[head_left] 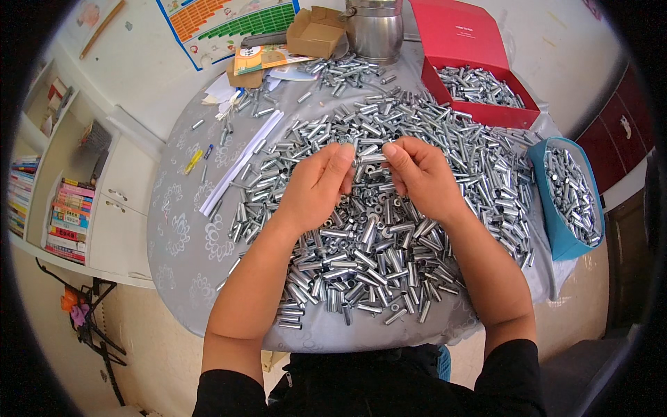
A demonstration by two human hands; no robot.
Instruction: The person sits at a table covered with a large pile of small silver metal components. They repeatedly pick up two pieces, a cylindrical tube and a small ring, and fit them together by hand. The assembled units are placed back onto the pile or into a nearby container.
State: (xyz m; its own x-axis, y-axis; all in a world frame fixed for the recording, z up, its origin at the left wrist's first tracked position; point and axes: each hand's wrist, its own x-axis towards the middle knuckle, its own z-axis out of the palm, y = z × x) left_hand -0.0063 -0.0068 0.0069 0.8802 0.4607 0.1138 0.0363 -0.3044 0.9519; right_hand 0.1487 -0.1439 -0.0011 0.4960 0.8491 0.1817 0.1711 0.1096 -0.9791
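Observation:
Both hands meet over the middle of a heap of loose metal parts. A shiny metal bolt with a sleeve lies level between them. My right hand pinches its right end between thumb and forefinger. My left hand is closed at its left end, with the thumb on top; the fingertips partly hide that end. Beneath my hands lie small washers and nuts. Nearer to me is a spread of short metal sleeves, and on the far side lie longer bolts.
An open red box of bolts stands at the far right, a blue fabric bin of metal parts at the right edge. A white strip and yellow marker lie left. A metal pot and small carton stand behind.

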